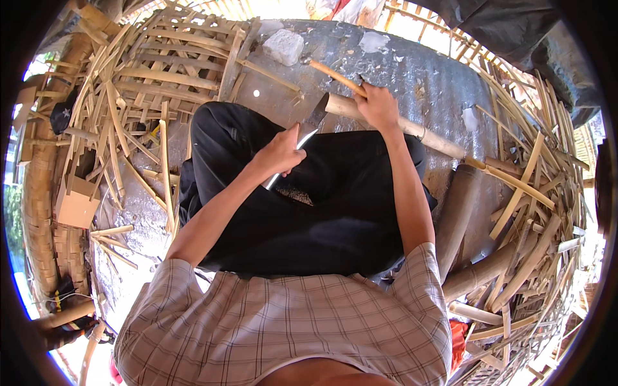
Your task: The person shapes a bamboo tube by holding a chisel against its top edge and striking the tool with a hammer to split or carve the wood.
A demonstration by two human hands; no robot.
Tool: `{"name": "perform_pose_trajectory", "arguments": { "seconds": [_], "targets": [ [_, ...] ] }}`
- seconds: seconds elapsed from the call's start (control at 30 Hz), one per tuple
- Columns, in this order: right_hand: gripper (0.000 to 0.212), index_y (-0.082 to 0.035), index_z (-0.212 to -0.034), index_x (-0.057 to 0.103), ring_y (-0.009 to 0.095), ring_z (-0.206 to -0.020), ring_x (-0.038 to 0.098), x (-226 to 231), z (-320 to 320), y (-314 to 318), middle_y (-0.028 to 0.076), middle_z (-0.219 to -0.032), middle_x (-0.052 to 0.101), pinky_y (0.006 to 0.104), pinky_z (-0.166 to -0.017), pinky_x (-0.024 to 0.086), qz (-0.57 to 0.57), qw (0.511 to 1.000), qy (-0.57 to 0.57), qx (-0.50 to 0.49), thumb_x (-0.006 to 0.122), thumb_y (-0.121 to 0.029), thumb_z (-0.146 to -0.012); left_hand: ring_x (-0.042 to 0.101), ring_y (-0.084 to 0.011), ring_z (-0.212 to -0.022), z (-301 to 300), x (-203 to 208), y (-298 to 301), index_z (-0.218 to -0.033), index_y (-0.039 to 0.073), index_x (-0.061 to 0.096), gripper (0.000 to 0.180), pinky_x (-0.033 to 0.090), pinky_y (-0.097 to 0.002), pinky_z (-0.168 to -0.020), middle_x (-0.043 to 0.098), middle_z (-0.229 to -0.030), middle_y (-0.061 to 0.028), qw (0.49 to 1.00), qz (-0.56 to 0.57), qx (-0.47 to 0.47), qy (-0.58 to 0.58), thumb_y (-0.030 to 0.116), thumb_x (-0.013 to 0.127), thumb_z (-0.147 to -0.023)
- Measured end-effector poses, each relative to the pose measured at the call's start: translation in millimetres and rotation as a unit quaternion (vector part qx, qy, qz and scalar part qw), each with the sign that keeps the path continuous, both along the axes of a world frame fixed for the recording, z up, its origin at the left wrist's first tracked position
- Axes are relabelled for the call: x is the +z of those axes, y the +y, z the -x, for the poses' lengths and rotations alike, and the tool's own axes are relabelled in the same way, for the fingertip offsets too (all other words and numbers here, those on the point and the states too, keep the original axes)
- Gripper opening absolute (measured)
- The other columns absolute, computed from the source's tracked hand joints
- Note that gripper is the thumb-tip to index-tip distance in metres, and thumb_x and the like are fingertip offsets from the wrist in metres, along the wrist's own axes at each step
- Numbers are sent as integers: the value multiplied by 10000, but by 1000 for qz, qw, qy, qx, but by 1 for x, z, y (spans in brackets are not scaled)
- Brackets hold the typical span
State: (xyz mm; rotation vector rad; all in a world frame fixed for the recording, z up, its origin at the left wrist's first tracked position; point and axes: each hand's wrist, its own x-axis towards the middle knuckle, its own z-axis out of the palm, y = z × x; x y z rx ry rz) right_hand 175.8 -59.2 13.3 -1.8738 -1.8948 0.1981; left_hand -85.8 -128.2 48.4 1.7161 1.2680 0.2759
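In my left hand [281, 153] is a knife-like metal tool [314, 119], its fingers closed round the middle. One end is dark and wide; bright silver metal shows along the rest and below the hand. My right hand [378, 105] grips a thin bamboo stick [335, 76], which points up and to the left. Under the right hand and wrist a thick bamboo pole [438, 140] runs from near the tool's dark end toward the right. The dark end sits close beside the pole's left end; I cannot tell whether they touch. My crossed legs [309, 225] are below both hands.
A woven bamboo lattice [170, 61] stands at the far left, with loose strips beside it. A pale stone block [283, 47] rests on the grey metal sheet [412, 71]. Split bamboo [534, 212] is piled at the right, near a thick bamboo tube [458, 212]. A cardboard piece [77, 202] lies left.
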Motion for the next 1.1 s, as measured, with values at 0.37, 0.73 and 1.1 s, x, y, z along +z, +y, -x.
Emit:
{"name": "perform_pose_trajectory", "arguments": {
  "seconds": [0.37,0.73,1.1],
  "targets": [
    [206,-108,-899,706,409,-785,675,-1,20,-17,212,-799,686,526,-738,537,-2,997,-51,61,593,-183,-745,625,-449,-941,46,35,-5,-1205,5,467,439,490,-498,-823,625,-940,-286,940,-141,-205,234,46,646,-806],
    [174,-101,-860,665,424,-754,668,0,22,-23,216,-764,674,529,-719,535,-34,994,-42,95,600,-203,-734,636,-420,-810,52,71,39,-1208,86,510,453,493,-500,-755,621,-765,-194,840,-239,-325,362,-13,611,-778],
    [261,-113,-910,735,426,-802,675,-17,25,-12,224,-814,689,517,-770,546,-4,986,-28,166,574,-174,-714,676,-296,-685,39,91,23,-1333,50,495,552,522,-424,-575,668,-843,-130,909,95,-227,335,88,592,-790]
  ]
}}
